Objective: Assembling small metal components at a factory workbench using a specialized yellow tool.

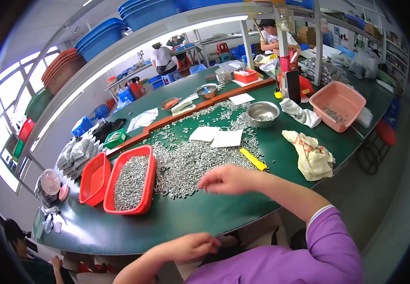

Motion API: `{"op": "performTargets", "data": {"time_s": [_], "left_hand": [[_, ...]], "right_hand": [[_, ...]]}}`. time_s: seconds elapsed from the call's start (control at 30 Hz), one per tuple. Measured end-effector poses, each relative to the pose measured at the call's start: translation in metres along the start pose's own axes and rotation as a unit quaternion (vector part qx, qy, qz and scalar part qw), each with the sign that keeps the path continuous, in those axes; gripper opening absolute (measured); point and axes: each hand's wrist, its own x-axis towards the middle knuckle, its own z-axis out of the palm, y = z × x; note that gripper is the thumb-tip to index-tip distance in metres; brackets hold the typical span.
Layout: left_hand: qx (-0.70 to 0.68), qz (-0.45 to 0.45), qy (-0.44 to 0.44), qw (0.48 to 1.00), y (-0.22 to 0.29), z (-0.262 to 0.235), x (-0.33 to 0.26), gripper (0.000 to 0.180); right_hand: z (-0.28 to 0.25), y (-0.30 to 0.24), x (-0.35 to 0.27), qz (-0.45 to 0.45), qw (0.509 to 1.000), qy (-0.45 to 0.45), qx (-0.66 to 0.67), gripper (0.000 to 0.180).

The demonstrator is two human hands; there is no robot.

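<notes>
Standing left: red basket (152, 176) with small metal parts (131, 182) | heap (181, 170) of same parts on table (105, 236) | left hand (193, 246) near table edge, fingers curled, cannot tell content | right hand (228, 180) at heap's edge, fingers bent, cannot tell if holding

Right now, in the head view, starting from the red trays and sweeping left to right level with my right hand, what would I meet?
Red tray → second red tray → spread of small metal pieces → your right hand → cream cloth.
</notes>
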Motion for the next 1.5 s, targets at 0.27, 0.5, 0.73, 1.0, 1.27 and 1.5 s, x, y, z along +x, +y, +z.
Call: {"op": "performTargets", "data": {"time_s": [0.27, 0.5, 0.73, 1.0, 1.27, 1.5], "left_hand": [[-0.203, 0.152, 0.324, 0.911, -0.029, -0.084, 0.053, 0.009], [-0.208, 0.236, 0.378, 0.871, -0.061, -0.073, 0.070, 0.004], [-0.228, 0.239, 0.306, 0.893, -0.062, -0.075, 0.066, 0.004], [-0.262, 0.225, 0.260, 0.902, -0.063, -0.079, 0.060, 0.006], [-0.253, 0.243, 0.301, 0.887, -0.066, -0.075, 0.062, 0.008], [-0.234, 0.253, 0.358, 0.868, -0.066, -0.074, 0.068, 0.009]], "right_hand": [[0.040, 0.106, 0.054, -0.060, 0.925, 0.172, -0.334, 0.028], [0.039, 0.086, 0.039, -0.026, 0.922, 0.100, -0.374, 0.034], [0.034, 0.086, 0.043, -0.036, 0.917, 0.127, -0.377, 0.023], [0.036, 0.087, 0.041, -0.041, 0.915, 0.120, -0.382, 0.014], [0.039, 0.087, 0.042, -0.046, 0.901, 0.133, -0.410, 0.014], [0.041, 0.089, 0.043, -0.051, 0.898, 0.152, -0.410, 0.011]]}}
